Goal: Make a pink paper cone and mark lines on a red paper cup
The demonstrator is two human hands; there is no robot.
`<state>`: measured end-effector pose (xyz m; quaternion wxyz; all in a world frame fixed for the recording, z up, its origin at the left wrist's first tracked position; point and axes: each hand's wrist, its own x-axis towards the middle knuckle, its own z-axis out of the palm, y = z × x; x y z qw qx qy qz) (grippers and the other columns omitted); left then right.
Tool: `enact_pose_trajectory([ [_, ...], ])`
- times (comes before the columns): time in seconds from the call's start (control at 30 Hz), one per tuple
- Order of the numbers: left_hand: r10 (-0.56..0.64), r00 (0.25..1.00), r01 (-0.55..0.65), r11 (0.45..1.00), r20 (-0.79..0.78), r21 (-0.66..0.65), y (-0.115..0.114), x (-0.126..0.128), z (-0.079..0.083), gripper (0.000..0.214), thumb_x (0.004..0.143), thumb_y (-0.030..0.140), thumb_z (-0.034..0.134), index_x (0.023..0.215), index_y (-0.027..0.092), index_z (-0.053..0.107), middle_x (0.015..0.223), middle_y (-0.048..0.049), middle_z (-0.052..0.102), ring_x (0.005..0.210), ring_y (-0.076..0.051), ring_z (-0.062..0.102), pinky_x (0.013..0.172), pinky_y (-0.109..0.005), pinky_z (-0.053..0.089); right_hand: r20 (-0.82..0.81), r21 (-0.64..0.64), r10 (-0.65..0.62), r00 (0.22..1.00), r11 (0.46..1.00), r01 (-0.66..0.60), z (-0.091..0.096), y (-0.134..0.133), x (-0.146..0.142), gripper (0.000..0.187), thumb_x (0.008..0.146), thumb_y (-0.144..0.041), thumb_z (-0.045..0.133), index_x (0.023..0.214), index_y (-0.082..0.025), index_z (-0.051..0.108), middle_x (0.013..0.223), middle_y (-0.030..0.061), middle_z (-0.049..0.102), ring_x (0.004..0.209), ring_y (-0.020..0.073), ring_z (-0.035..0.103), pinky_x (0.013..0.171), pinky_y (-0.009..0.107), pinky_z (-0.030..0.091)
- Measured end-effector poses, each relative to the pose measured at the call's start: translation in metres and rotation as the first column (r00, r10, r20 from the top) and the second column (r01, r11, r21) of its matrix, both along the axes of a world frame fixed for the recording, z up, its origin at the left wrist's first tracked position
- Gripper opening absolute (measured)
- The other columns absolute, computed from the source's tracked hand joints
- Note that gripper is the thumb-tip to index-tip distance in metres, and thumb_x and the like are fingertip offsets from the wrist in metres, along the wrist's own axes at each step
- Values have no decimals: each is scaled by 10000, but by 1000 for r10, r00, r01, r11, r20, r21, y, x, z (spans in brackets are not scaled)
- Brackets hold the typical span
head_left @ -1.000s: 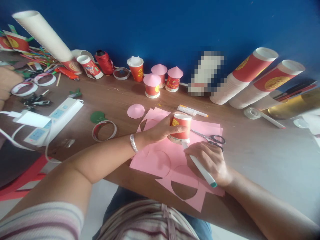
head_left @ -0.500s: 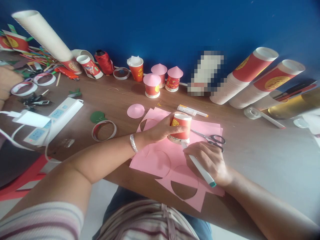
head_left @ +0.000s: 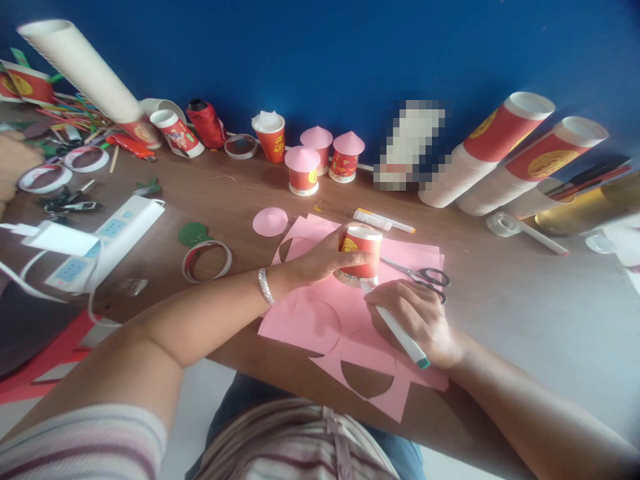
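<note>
While the cut pink paper [head_left: 310, 327] lies nearest on the counter [head_left: 505, 300], the right grip [head_left: 417, 320] is above it; its fingers are closed around a white marker [head_left: 400, 328] with a green end, which slants so that its tip is at the white band of a red paper cup [head_left: 370, 247]; whether the tip really touches the band, I cannot tell; the left grip [head_left: 330, 259] is clamped on this cup from the side, with a finger across its red front, and holds it nearly upright over the paper; some thin greenish lines show on the band, so the step in hand seems to be the drawing of decoration there; the next move, in my judgement, calls for a light stroke and a steady cup, perhaps turned a little to offer bare band; the scissors [head_left: 416, 273] lie just to the right of the cup; a little farther lie two markers with orange parts [head_left: 374, 220], and, to the left, a pink shallow cone [head_left: 270, 222]; near the blue wall [head_left: 320, 53] stand three cups with pink cone tops [head_left: 303, 179].
</note>
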<state>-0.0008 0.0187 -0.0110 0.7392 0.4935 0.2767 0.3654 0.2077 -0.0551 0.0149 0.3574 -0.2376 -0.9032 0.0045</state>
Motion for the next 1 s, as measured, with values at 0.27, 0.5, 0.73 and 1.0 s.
enact_pose_trajectory([
  [0.27, 11, 1000, -11, 1000, 17, 2, 2, 1, -3, 558, 768, 422, 910, 1160, 188, 590, 989, -25, 659, 873, -150, 638, 799, -306, 507, -48, 5, -8, 999, 1000, 8, -3, 3, 0, 292, 950, 4, 602, 1180, -177, 607, 856, 54, 714, 713, 170, 693, 628, 293, 583],
  [0.5, -11, 1000, 10, 1000, 17, 18, 2, 2, -2, 540, 778, 449, 894, 1139, 189, 588, 964, -18, 672, 831, -150, 652, 746, -299, 511, -34, 4, -15, 999, 1000, 16, 4, 3, 0, 287, 948, 5, 583, 1170, -177, 596, 839, 65, 715, 684, 184, 700, 594, 297, 568],
  [0.73, -16, 1000, 16, 1000, 10, 19, 1, 2, 4, 493, 786, 446, 875, 1086, 186, 582, 917, -29, 690, 808, -159, 658, 721, -294, 504, -72, 36, -50, 996, 998, 53, -3, 4, 1, 262, 941, -23, 580, 1134, -196, 620, 824, 36, 722, 677, 162, 685, 619, 283, 568],
  [1.0, -6, 1000, 6, 1000, 11, 9, 0, 1, 4, 508, 771, 440, 887, 1099, 186, 592, 950, -17, 669, 827, -155, 655, 747, -318, 518, -81, 42, -62, 995, 997, 66, -7, 3, 2, 235, 930, -45, 594, 1112, -189, 636, 809, 16, 718, 667, 149, 668, 616, 271, 543],
])
